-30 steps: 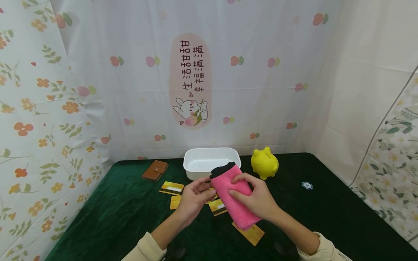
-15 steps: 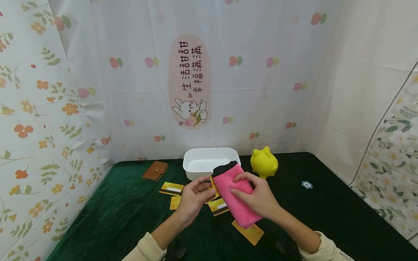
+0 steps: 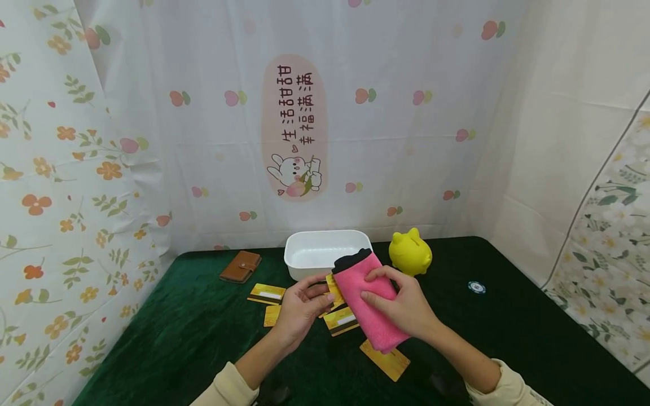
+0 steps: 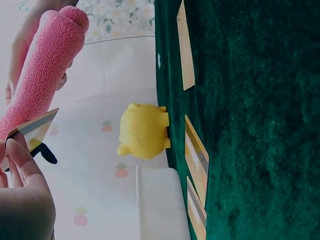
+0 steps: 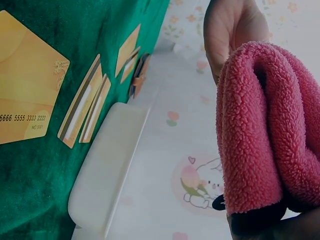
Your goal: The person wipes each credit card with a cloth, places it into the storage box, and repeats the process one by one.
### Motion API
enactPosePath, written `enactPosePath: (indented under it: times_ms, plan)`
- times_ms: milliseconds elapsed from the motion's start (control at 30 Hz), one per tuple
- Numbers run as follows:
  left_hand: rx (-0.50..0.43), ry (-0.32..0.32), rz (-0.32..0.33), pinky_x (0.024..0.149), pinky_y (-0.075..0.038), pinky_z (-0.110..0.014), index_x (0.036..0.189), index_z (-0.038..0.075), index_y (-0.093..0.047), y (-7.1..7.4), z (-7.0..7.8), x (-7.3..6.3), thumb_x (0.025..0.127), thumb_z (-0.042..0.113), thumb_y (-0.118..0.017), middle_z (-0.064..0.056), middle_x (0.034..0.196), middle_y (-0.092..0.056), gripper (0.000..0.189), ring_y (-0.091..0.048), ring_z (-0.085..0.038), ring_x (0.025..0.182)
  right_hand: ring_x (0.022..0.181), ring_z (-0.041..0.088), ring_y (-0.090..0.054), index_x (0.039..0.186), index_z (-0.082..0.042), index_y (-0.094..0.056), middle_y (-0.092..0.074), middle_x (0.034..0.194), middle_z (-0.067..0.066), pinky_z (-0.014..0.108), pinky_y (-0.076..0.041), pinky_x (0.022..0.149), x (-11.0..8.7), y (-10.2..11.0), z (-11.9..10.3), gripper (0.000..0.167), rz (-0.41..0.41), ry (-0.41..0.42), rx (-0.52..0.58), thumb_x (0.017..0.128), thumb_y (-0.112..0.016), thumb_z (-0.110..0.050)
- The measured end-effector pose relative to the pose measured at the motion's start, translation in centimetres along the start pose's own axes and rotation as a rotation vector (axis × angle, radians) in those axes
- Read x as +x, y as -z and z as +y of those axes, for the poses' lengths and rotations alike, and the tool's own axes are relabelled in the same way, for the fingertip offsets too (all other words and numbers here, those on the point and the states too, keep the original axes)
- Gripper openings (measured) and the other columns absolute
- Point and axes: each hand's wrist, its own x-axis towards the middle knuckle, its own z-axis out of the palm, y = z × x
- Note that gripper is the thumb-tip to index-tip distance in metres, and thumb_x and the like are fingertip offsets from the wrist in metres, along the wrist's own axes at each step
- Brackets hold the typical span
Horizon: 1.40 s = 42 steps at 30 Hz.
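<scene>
In the head view my left hand pinches a gold bank card between thumb and fingers, raised over the table. A folded pink fleece cloth with a black edge is gripped by my right hand, thumb on the near face. The card lies against the cloth's side near its black end, overlapping it in the left wrist view. From the right wrist the cloth's folded layers show close up. Below the hands lie more gold cards, among them one striped card and one under the cloth's lower end.
A white rectangular basin stands at the back, with a yellow piggy bank to its right. A brown wallet and two gold cards lie left. One poker chip sits right on the green tablecloth.
The right hand has drawn the cloth slightly right and up, and more of the card in the left hand shows. The left hand has stayed nearly still.
</scene>
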Motion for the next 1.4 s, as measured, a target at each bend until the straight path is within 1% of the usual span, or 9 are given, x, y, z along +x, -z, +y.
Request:
enactPosePath:
  times_ms: [433,800,1133,1400]
  plan:
    - [0.004,-0.003,0.013,0.082,-0.056,-0.028,0.133,-0.003,-0.053,0.2,-0.1,-0.1,0.092,0.003,-0.069,-0.013,0.113,-0.069,0.044,-0.067,-0.019,0.094,0.073,0.022,-0.062,0.107,-0.013,-0.064,-0.062,0.098,0.012,0.031,-0.057,0.059,0.1,0.3,0.4,0.023,0.019,0.025,-0.011,0.087,-0.077,-0.014]
    - [0.008,-0.002,0.020,0.081,-0.056,-0.028,0.132,-0.003,-0.054,0.4,-0.1,0.0,0.092,0.002,-0.068,-0.013,0.113,-0.069,0.044,-0.066,-0.020,0.094,0.072,0.023,-0.062,0.106,-0.012,-0.063,-0.061,0.097,0.012,0.031,-0.057,0.060,0.2,0.5,0.9,0.023,0.034,0.004,-0.021,0.088,-0.076,-0.014]
    - [0.007,0.013,0.033,0.080,-0.056,-0.029,0.133,-0.001,-0.053,0.6,-0.2,0.0,0.093,-0.002,-0.064,-0.010,0.110,-0.069,0.041,-0.065,-0.019,0.092,0.072,0.025,-0.061,0.106,-0.010,-0.063,-0.060,0.097,0.012,0.032,-0.056,0.059,0.3,0.8,1.2,0.022,0.041,0.009,-0.014,0.088,-0.076,-0.013]
    - [-0.005,0.011,0.039,0.080,-0.056,-0.029,0.133,-0.001,-0.053,0.8,-0.2,0.0,0.093,-0.004,-0.063,-0.010,0.110,-0.069,0.041,-0.066,-0.019,0.092,0.073,0.024,-0.060,0.106,-0.012,-0.063,-0.060,0.096,0.011,0.031,-0.055,0.059,0.4,1.0,1.4,0.022,0.042,-0.011,-0.023,0.088,-0.076,-0.016]
